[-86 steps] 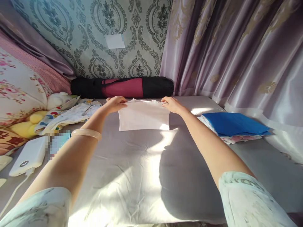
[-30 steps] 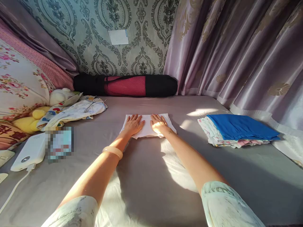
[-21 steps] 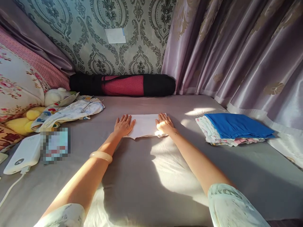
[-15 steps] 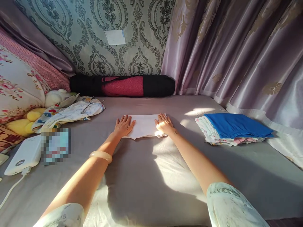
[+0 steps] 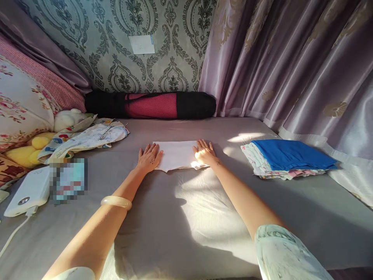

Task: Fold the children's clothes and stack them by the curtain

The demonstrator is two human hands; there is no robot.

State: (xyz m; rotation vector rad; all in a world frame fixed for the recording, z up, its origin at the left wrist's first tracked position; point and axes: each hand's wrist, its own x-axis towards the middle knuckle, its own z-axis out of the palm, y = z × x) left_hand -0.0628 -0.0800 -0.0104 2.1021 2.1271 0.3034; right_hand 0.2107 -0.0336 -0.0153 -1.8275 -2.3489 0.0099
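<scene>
A folded white cloth [image 5: 178,154] lies flat on the grey bed sheet [image 5: 151,217] in front of me; its near edge is uneven. My left hand [image 5: 149,158] rests palm down at the cloth's left edge, fingers stretched out and partly on the sheet. Over the right edge lies my right hand [image 5: 205,152], its fingers extended forward and the thumb on the cloth. Neither hand grips anything. Sunlight falls across the right hand and the sheet below it.
At right sits a stack of folded clothes with a blue garment [image 5: 291,154] on top. Patterned baby clothes [image 5: 96,137], a yellow plush toy [image 5: 36,146] and a white power bank [image 5: 30,190] with a cable lie left. A black and red rolled bag [image 5: 151,105] lies along the wall.
My left hand has slid a little to the left, uncovering more of the cloth's left side. My right hand has shifted slightly right. The cloth has stayed in place.
</scene>
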